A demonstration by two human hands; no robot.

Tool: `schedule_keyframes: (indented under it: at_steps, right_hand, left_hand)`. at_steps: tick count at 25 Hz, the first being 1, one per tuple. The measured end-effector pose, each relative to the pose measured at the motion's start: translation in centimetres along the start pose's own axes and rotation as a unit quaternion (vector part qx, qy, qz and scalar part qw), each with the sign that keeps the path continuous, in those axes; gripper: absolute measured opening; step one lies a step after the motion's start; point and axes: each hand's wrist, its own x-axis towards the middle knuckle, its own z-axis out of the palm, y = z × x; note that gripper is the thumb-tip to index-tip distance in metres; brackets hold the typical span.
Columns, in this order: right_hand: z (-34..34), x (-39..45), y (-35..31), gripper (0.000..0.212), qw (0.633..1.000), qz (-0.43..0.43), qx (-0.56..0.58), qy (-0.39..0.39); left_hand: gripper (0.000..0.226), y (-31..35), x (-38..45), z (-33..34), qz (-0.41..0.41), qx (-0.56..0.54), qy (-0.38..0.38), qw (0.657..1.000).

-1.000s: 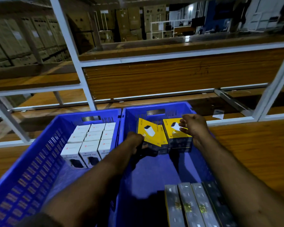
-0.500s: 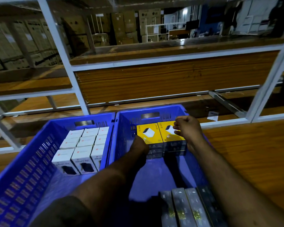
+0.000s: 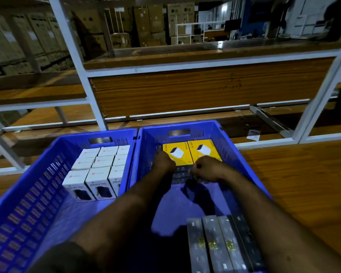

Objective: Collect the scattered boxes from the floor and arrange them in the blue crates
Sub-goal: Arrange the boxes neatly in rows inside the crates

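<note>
Two blue crates stand side by side on the wooden floor. The left crate (image 3: 37,186) holds several white boxes (image 3: 98,170) at its far end. In the right crate (image 3: 242,160), yellow boxes (image 3: 189,152) are stacked in two piles against the far wall. My left hand (image 3: 164,161) grips the near left corner of the left pile, its fingers mostly hidden. My right hand (image 3: 207,169) curls its fingers over the near edge of the right pile. Several grey boxes (image 3: 215,245) lie in a row at the crate's near end.
A white metal rack (image 3: 96,107) with wooden shelves stands right behind the crates. A small pale card (image 3: 253,134) lies on the lowest shelf at the right. Bare wooden floor (image 3: 303,184) lies to the right of the crates. Stacked cartons fill the dark background.
The tilted left yellow box has settled flat and both piles sit further back against the far wall. My right hand slid from the top of the right pile to its near edge.
</note>
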Motion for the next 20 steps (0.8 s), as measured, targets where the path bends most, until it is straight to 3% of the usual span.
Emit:
schedule_keyframes:
  at_steps: [1, 3, 5, 10, 16, 20]
  right_hand:
    - [0.2, -0.9, -0.6, 0.031, 0.994, -0.004, -0.075, -0.083]
    - [1.1, -2.9, -2.3, 0.042, 0.965, 0.002, -0.116, -0.237]
    - [2.3, -4.4, -3.9, 0.047, 0.941, 0.012, -0.119, -0.318]
    - [4.4, -6.3, -6.9, 0.06, 0.899, -0.081, -0.297, -0.31]
    - [6.4, -8.1, -7.2, 0.04, 0.905, -0.121, -0.231, -0.337]
    - [6.3, -8.1, -6.9, 0.056, 0.935, -0.022, -0.255, -0.245]
  left_hand:
    - [0.045, -0.3, -0.1, -0.7, 0.023, -0.004, 0.018, 1.0]
    - [0.036, -0.9, -0.6, -2.3, 0.064, -0.037, 0.043, 0.996]
    - [0.035, -1.6, -1.5, -3.7, 0.102, -0.072, 0.057, 0.991]
    - [0.027, -2.7, -4.5, -5.6, 0.187, -0.156, 0.034, 0.969]
    - [0.016, -2.6, -5.7, -6.1, 0.181, -0.258, -0.001, 0.949]
    - [0.016, -2.3, -5.6, -5.5, 0.193, -0.246, -0.022, 0.95]
